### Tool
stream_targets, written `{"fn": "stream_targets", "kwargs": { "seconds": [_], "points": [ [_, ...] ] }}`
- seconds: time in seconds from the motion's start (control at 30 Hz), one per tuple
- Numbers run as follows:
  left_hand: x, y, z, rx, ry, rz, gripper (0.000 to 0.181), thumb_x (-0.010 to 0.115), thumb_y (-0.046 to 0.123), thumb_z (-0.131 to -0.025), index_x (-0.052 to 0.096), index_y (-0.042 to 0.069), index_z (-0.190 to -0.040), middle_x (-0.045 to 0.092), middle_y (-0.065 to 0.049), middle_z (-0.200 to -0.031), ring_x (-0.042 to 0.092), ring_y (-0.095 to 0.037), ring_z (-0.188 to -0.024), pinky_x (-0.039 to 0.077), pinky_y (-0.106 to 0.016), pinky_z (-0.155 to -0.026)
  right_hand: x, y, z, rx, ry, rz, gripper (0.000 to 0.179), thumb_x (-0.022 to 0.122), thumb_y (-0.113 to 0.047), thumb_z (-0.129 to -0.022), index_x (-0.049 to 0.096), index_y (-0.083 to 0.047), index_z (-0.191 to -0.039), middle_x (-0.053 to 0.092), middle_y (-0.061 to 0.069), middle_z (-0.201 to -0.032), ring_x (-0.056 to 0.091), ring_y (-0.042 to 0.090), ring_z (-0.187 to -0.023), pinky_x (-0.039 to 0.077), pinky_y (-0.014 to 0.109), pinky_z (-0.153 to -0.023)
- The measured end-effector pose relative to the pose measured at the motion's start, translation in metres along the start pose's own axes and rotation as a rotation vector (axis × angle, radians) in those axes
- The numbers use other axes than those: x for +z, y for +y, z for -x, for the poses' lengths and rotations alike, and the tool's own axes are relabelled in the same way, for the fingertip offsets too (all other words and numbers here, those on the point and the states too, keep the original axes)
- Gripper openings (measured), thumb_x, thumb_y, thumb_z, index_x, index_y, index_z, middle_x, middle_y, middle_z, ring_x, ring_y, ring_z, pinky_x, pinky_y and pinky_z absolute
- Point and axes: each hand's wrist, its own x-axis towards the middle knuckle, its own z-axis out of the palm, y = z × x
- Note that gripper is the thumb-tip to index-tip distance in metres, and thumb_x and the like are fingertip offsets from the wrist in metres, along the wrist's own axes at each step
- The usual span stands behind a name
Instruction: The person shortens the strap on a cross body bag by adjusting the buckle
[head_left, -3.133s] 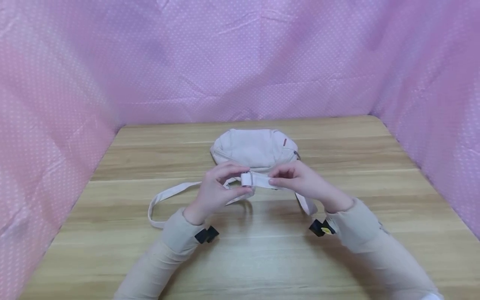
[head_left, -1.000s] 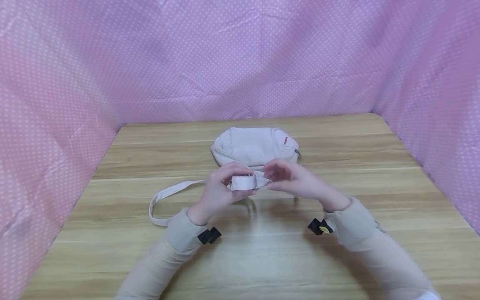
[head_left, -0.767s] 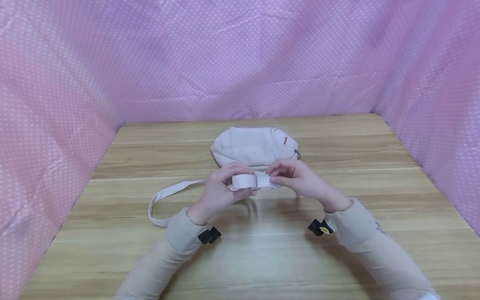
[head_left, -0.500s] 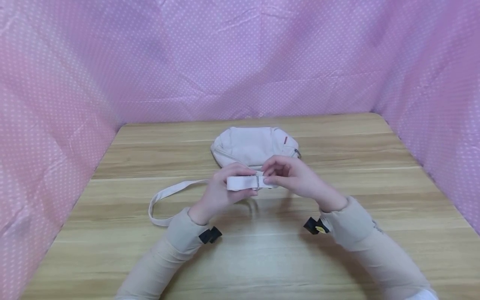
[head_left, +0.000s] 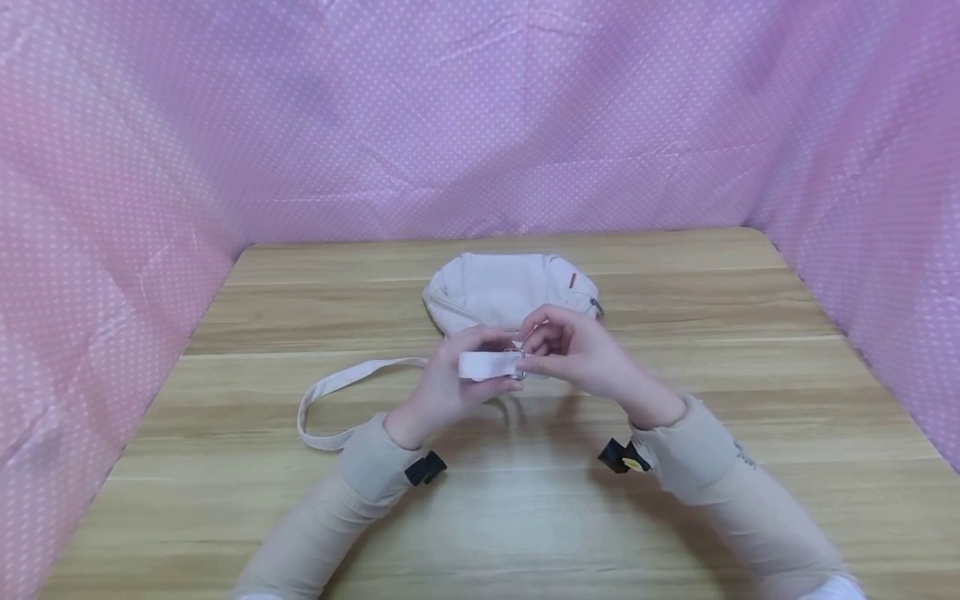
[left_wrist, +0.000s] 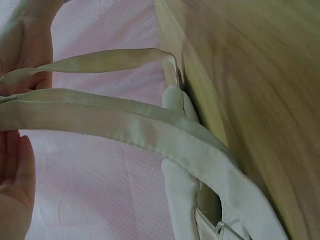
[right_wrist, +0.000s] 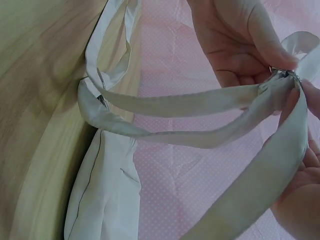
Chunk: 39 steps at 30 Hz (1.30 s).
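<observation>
A pale waist bag (head_left: 504, 287) lies on the table beyond both hands, its strap raised toward me. My left hand (head_left: 438, 387) pinches the metal strap slider (right_wrist: 285, 73) between thumb and fingers. A short loop of the strap (head_left: 486, 365) sticks out of the slider toward the left palm. From the right, my right hand (head_left: 581, 354) pinches the strap right at the slider, its thumb on the near face and other fingers curled. In the right wrist view several runs of webbing meet at the slider. The right fingertips are partly hidden there.
A slack bend of strap (head_left: 303, 417) rests on the wooden table (head_left: 480, 517) to the left. Pink dotted cloth (head_left: 480, 125) hangs behind the table and along both sides. A metal clip (left_wrist: 220, 227) shows near the bag in the left wrist view.
The strap loop left of the slider has grown longer. My right hand has shifted left, up to the slider, and the stretch of webbing between them has shortened. The bag stays put.
</observation>
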Motion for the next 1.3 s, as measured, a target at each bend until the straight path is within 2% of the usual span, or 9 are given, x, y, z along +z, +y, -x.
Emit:
{"fn": "stream_targets", "kwargs": {
  "seconds": [0.17, 0.27, 0.5, 0.63, 0.77, 0.9, 1.07, 1.2, 1.3],
  "points": [
    [-0.005, 0.002, 0.000, -0.129, -0.010, 0.012, 0.070, 0.081, -0.006, -0.064, 0.048, -0.002, -0.127, 0.060, -0.020, -0.114, 0.057, -0.030, -0.107, 0.049, -0.036, -0.093, -0.005, 0.000, 0.001, 0.027, 0.028, -0.040, 0.030, 0.070, 0.009, -0.077, 0.053, 0.008, -0.102, 0.067, -0.001, -0.078, 0.061, 0.006, -0.069, 0.048, 0.019, -0.060],
    [-0.010, 0.001, 0.000, -0.167, -0.011, -0.025, 0.069, 0.081, -0.005, -0.066, 0.050, -0.001, -0.127, 0.060, -0.017, -0.117, 0.058, -0.030, -0.108, 0.048, -0.041, -0.097, -0.011, 0.001, 0.001, 0.021, 0.048, -0.082, 0.028, 0.070, 0.009, -0.078, 0.054, 0.003, -0.100, 0.067, -0.009, -0.076, 0.061, 0.006, -0.068, 0.049, 0.019, -0.060],
    [-0.020, -0.009, 0.005, -0.240, -0.047, -0.069, 0.049, 0.075, -0.001, -0.077, 0.054, -0.003, -0.121, 0.061, -0.016, -0.113, 0.059, -0.028, -0.108, 0.047, -0.038, -0.099, -0.025, 0.002, 0.001, 0.024, 0.126, -0.208, 0.031, 0.067, 0.009, -0.079, 0.057, -0.015, -0.096, 0.067, -0.009, -0.079, 0.062, 0.005, -0.072, 0.052, 0.017, -0.064],
    [-0.019, -0.018, 0.004, -0.333, -0.098, -0.035, 0.043, 0.070, 0.002, -0.083, 0.054, -0.005, -0.122, 0.061, -0.021, -0.116, 0.059, -0.031, -0.109, 0.047, -0.037, -0.099, -0.028, 0.001, 0.002, 0.028, 0.160, -0.234, 0.033, 0.065, 0.011, -0.079, 0.058, -0.017, -0.096, 0.068, -0.009, -0.079, 0.062, 0.005, -0.071, 0.053, 0.019, -0.065],
    [-0.014, -0.026, 0.001, -0.431, -0.182, 0.013, 0.040, 0.065, 0.007, -0.088, 0.053, -0.004, -0.125, 0.060, -0.020, -0.122, 0.057, -0.030, -0.114, 0.044, -0.037, -0.102, -0.028, 0.003, 0.005, 0.050, 0.176, -0.240, 0.029, 0.070, 0.004, -0.080, 0.058, -0.017, -0.096, 0.067, -0.008, -0.078, 0.061, 0.006, -0.070, 0.053, 0.020, -0.064],
    [-0.010, -0.028, 0.001, -0.440, -0.229, 0.033, 0.037, 0.063, 0.008, -0.090, 0.054, -0.004, -0.124, 0.061, -0.018, -0.123, 0.057, -0.029, -0.115, 0.045, -0.037, -0.102, -0.027, 0.004, 0.006, 0.024, 0.184, -0.257, 0.027, 0.075, -0.004, -0.079, 0.059, -0.018, -0.096, 0.067, -0.008, -0.078, 0.060, 0.005, -0.069, 0.052, 0.018, -0.062],
    [-0.010, -0.026, 0.003, -0.447, -0.201, 0.043, 0.032, 0.062, 0.006, -0.090, 0.058, 0.000, -0.120, 0.065, -0.015, -0.114, 0.061, -0.025, -0.108, 0.047, -0.034, -0.098, -0.026, 0.004, 0.005, -0.028, 0.174, -0.287, 0.027, 0.077, -0.009, -0.078, 0.059, -0.018, -0.097, 0.067, -0.008, -0.078, 0.060, 0.005, -0.070, 0.051, 0.017, -0.061],
    [-0.011, -0.025, 0.006, -0.477, -0.194, 0.046, 0.024, 0.063, 0.006, -0.089, 0.062, 0.002, -0.113, 0.067, -0.010, -0.104, 0.062, -0.018, -0.098, 0.049, -0.031, -0.092, -0.027, 0.004, 0.005, -0.036, 0.177, -0.283, 0.027, 0.078, -0.012, -0.078, 0.060, -0.018, -0.097, 0.067, -0.007, -0.078, 0.060, 0.006, -0.070, 0.052, 0.018, -0.061],
    [-0.013, -0.024, 0.009, -0.466, -0.179, 0.029, 0.018, 0.064, 0.006, -0.089, 0.066, 0.002, -0.106, 0.069, -0.009, -0.099, 0.061, -0.014, -0.092, 0.049, -0.027, -0.087, -0.027, 0.003, 0.005, -0.041, 0.181, -0.266, 0.024, 0.077, -0.010, -0.078, 0.061, -0.017, -0.095, 0.067, -0.005, -0.078, 0.060, 0.006, -0.069, 0.051, 0.018, -0.061]
  ]
}}
